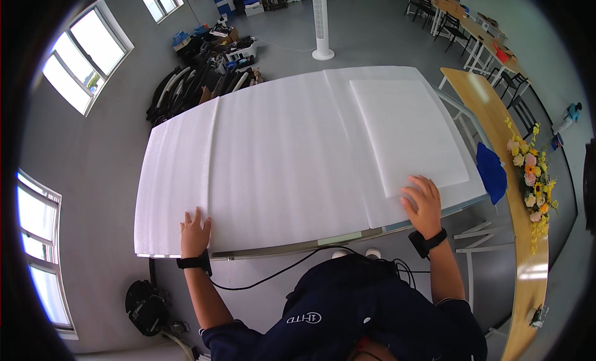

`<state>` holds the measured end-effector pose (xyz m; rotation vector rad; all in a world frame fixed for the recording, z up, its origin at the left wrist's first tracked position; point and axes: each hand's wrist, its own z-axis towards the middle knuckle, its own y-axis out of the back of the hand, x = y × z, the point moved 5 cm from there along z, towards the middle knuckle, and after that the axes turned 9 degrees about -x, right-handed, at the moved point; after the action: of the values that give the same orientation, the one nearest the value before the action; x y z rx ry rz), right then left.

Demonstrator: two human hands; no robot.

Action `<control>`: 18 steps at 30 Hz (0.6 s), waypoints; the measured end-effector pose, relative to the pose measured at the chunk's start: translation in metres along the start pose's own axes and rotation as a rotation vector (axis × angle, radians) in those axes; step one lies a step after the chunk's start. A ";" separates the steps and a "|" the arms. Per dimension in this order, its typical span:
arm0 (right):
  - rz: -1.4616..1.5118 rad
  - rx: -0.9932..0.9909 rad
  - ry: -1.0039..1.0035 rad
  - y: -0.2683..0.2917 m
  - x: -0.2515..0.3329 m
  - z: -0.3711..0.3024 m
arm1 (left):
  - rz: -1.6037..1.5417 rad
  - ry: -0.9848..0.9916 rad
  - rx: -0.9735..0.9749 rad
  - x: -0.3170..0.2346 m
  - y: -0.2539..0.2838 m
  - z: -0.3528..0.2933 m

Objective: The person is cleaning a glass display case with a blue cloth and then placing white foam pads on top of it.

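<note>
White foam sheets (285,156) lay spread over a table (347,237), covering nearly its whole top in front of the person. A long strip of sheet (177,187) lay along the left end, its inner edge running away from the left hand (194,233). That hand rested flat on the foam at the near edge, fingers spread wide, holding nothing, right where the strip met the broad middle sheet. The right hand (423,204) lay flat as well, fingers apart and slightly curled, pressing on the near corner of a smaller rectangular sheet (403,131) that sat on top of the others at the right end. The two hands were well apart, each wearing a dark wrist strap (427,242).

Just beyond the right hand, off the table's right edge, hung a blue cloth (492,172). Further right ran a curved wooden counter (496,131) with a bunch of yellow, orange and pink flowers (535,187) on it. Far beyond the left hand, past the table, sat a heap of dark bags and gear (198,75) on the grey floor, and a white tower fan (321,22) stood beyond the middle sheet. A black cable (273,275) trailed below the table's near edge, between the forearms.
</note>
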<state>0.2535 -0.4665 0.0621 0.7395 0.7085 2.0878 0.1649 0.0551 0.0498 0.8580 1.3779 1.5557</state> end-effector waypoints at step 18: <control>-0.018 -0.047 -0.024 0.003 0.002 -0.002 | 0.310 -0.012 0.503 -0.017 0.014 0.075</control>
<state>0.2501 -0.4670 0.0636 0.7287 0.6483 2.0687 0.2371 0.0686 0.0754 1.4380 1.7236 1.4368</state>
